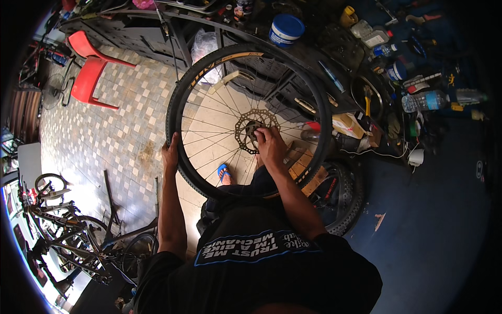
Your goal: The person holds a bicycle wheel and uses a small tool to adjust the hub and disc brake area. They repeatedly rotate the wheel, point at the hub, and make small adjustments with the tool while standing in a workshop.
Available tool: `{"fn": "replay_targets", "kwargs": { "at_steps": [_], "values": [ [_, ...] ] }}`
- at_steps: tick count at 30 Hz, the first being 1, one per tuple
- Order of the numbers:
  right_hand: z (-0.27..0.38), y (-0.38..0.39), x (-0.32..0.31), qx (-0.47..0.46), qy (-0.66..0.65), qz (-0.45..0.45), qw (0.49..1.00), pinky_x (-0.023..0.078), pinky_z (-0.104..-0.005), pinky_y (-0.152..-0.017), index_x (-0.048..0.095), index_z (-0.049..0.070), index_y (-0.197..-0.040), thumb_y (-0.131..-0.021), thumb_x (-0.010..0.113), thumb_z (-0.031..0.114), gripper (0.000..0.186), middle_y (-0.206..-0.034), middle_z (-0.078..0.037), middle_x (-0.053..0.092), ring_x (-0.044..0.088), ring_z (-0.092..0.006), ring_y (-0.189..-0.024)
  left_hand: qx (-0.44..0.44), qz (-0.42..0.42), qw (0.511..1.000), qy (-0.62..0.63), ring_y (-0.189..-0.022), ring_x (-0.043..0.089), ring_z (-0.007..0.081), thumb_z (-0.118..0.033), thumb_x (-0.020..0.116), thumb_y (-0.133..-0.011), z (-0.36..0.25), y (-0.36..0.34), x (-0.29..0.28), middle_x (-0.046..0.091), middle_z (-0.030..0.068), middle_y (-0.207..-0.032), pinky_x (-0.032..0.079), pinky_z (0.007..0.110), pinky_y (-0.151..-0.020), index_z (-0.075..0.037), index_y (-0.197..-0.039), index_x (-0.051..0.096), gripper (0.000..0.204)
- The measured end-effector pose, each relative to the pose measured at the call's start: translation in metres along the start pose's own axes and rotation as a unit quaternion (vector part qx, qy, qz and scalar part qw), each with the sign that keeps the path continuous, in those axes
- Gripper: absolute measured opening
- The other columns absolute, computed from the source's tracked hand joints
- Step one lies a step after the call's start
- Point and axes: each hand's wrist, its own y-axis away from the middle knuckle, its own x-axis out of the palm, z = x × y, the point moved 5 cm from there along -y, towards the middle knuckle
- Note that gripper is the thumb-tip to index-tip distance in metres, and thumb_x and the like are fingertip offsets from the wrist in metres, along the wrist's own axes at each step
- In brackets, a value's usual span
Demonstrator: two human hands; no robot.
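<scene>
A black shirt [261, 277] is seen nearest; before it, a wheel [239, 131] is gripped at the tyre [325, 104] by the left hand [170, 153]; its hub [251, 127] is touched by the right hand [272, 150], whose grip's state cannot be told.

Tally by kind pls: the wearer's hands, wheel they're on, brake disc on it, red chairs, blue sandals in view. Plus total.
Hands: 2 (left hand, right hand)
Wheel: 1
Brake disc: 1
Red chair: 1
Blue sandal: 1
Total: 6
</scene>
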Motion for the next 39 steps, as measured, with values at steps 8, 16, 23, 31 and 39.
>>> {"fn": "replay_targets", "kwargs": {
  "at_steps": [8,16,23,31,39],
  "values": [
    [0.003,0.002,0.001,0.015,-0.001,-0.039,0.999,0.054,-0.0414,-0.070,0.070,0.016,-0.090,-0.091,0.073,0.026,0.011,-0.085,-0.005,0.061,0.063,-0.0289,-0.082,-0.005,0.005,1.000,0.000,-0.092,0.065,0.0295,-0.073,0.063,-0.085,-0.004,0.001,0.001,0.069,0.0204,-0.100,0.051,0.041,-0.084,0.009,-0.120,0.065,0.089],
    [-0.003,0.009,0.001,0.031,-0.039,0.008,0.999,0.054,-0.0411,-0.079,0.077,0.016,-0.099,-0.087,0.072,0.019,0.013,-0.091,-0.006,0.064,0.064,-0.0284,-0.089,0.000,0.006,1.000,0.002,-0.096,0.066,0.0294,-0.072,0.064,-0.086,-0.013,0.008,0.003,0.069,0.0219,-0.104,0.051,0.039,-0.086,0.009,-0.123,0.064,0.089],
    [-0.004,0.009,-0.008,0.044,-0.078,0.044,0.995,0.056,-0.0403,-0.079,0.078,0.015,-0.101,-0.083,0.069,0.014,0.020,-0.097,-0.007,0.065,0.066,-0.0283,-0.094,-0.018,0.013,1.000,0.003,-0.097,0.065,0.0292,-0.070,0.065,-0.086,-0.006,0.004,0.001,0.069,0.0221,-0.105,0.051,0.039,-0.087,0.009,-0.123,0.064,0.088],
    [-0.011,0.011,0.001,0.067,-0.080,0.059,0.993,0.056,-0.0416,-0.079,0.077,0.017,-0.102,-0.083,0.068,0.016,0.021,-0.098,-0.008,0.064,0.065,-0.0303,-0.093,-0.009,0.005,1.000,0.013,-0.098,0.063,0.0288,-0.070,0.066,-0.085,-0.014,0.008,0.005,0.069,0.0206,-0.104,0.049,0.040,-0.089,0.011,-0.122,0.063,0.089],
    [-0.041,-0.077,-0.102,-0.021,-0.100,-0.135,0.986,0.054,-0.0381,-0.074,0.074,0.013,-0.108,-0.087,0.072,0.014,0.021,-0.097,-0.010,0.064,0.067,-0.0282,-0.086,-0.035,0.020,0.999,0.030,-0.102,0.061,0.0285,-0.067,0.066,-0.088,0.001,0.002,0.007,0.067,0.0183,-0.112,0.048,0.038,-0.091,0.010,-0.129,0.060,0.087]
  ]
}}
